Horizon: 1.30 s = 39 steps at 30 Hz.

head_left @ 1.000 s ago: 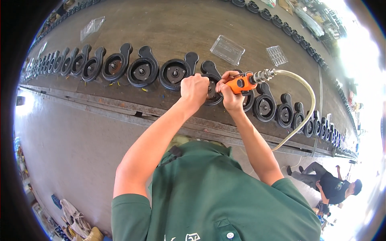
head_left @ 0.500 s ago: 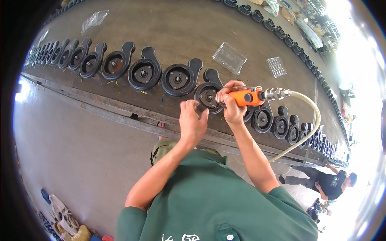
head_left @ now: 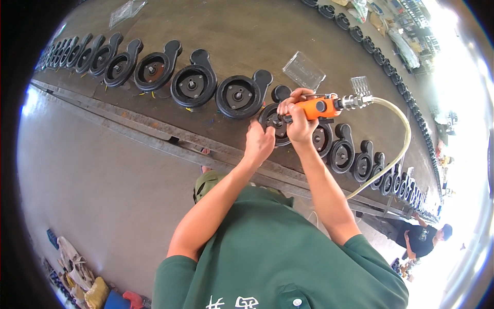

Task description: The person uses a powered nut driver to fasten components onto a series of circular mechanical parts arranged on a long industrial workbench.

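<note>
A long row of black round pump casings (head_left: 237, 96) lies on the concrete floor. My right hand (head_left: 297, 117) grips an orange air-powered tool (head_left: 320, 107) whose tip points at the centre of one casing (head_left: 275, 119). A pale hose (head_left: 400, 139) runs from the tool's metal fitting off to the right. My left hand (head_left: 259, 144) rests at the near rim of that same casing, fingers curled; whether it holds a small part I cannot tell.
A steel rail (head_left: 154, 135) runs along the floor in front of the casings. Clear plastic trays (head_left: 304, 70) lie behind the row. Another person (head_left: 423, 238) crouches at the lower right. Bags and rags (head_left: 77, 270) sit at the lower left.
My left hand pulled back from the casing toward me, then returned to its near rim. The right hand with the orange tool stayed over the same casing. The view shifted slightly.
</note>
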Each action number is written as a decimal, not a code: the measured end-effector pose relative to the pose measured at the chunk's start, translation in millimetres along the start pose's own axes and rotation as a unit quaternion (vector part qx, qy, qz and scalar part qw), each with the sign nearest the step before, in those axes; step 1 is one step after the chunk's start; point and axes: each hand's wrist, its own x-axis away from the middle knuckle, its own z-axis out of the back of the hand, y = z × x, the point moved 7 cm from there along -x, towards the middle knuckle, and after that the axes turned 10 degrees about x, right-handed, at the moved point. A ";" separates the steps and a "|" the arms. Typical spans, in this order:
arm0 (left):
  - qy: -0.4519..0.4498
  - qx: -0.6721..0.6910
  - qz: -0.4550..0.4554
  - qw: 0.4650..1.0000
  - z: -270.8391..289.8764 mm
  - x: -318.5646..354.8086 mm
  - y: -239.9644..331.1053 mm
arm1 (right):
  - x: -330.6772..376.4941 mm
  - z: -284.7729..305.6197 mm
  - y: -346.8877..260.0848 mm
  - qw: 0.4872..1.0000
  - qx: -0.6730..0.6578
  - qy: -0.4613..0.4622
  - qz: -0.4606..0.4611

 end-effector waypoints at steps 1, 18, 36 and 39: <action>-0.003 -0.014 -0.010 1.000 -1.1 -1.1 3.2 | -1.0 0.8 0.9 1.000 -0.002 -0.003 -0.004; -0.010 -0.013 0.004 1.000 3.5 0.3 4.8 | -2.0 -1.3 -1.7 1.000 0.022 -0.018 0.004; -0.027 0.041 0.015 0.999 3.0 6.9 18.7 | 3.7 -9.8 5.0 0.997 0.028 -0.075 0.009; -0.035 0.027 0.030 0.999 4.2 7.5 16.7 | 5.0 -7.2 5.6 0.996 0.041 -0.076 0.020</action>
